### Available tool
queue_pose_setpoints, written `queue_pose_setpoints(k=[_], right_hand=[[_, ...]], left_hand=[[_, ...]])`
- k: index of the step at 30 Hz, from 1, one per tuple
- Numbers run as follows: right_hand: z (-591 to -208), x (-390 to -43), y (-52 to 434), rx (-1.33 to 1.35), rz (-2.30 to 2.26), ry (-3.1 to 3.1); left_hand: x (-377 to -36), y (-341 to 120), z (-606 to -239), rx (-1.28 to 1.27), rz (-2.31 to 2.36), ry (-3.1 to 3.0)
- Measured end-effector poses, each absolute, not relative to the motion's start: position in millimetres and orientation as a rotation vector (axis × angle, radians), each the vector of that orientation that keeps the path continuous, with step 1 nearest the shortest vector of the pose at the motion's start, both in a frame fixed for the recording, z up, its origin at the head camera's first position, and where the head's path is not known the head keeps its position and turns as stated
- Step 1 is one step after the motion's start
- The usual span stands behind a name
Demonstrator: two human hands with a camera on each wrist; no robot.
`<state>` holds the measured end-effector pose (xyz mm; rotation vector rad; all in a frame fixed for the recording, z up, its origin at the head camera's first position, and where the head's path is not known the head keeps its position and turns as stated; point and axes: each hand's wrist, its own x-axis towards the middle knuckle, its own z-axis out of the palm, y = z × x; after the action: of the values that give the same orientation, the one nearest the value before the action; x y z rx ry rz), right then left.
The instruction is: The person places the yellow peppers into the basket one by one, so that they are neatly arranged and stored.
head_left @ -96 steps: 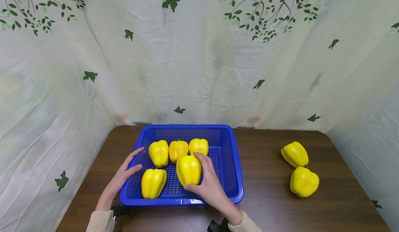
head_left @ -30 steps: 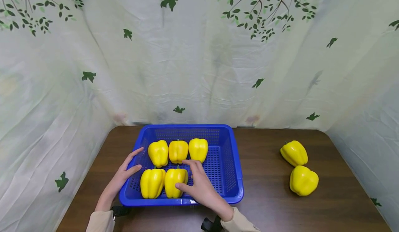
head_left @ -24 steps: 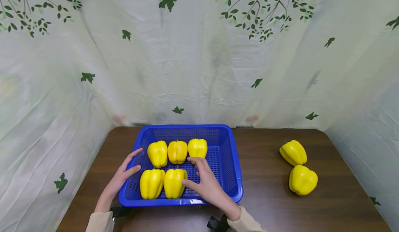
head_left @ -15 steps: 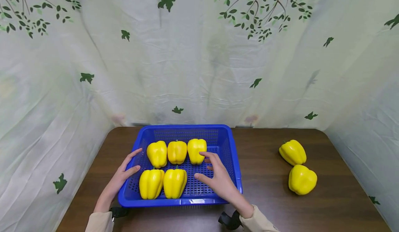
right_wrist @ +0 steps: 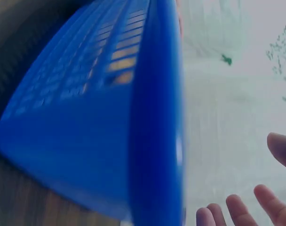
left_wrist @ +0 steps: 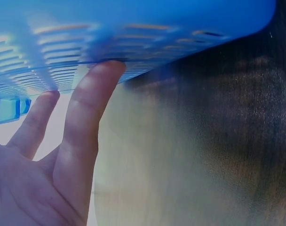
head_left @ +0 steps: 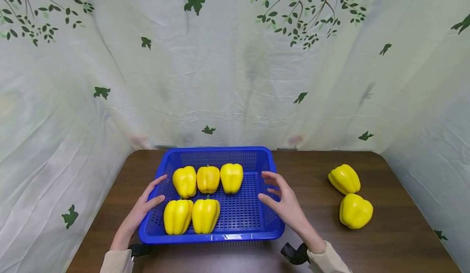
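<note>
Five yellow peppers (head_left: 208, 179) lie between the left hand (head_left: 143, 205) and right hand (head_left: 287, 204).

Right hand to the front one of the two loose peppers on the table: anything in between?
Only bare brown tabletop lies between the right hand and that front pepper, as the head view shows.
</note>
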<state>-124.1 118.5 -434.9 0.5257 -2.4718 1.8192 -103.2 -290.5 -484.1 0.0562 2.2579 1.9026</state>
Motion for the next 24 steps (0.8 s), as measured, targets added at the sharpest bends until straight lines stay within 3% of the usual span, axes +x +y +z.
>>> queue_pose_setpoints(k=[24], right_hand=[[-445.4, -117.7, 209.7, 0.425, 1.712, -2.451]], left_hand=[[-102.3, -290.3, -482.6, 0.047, 1.897, 2.257]])
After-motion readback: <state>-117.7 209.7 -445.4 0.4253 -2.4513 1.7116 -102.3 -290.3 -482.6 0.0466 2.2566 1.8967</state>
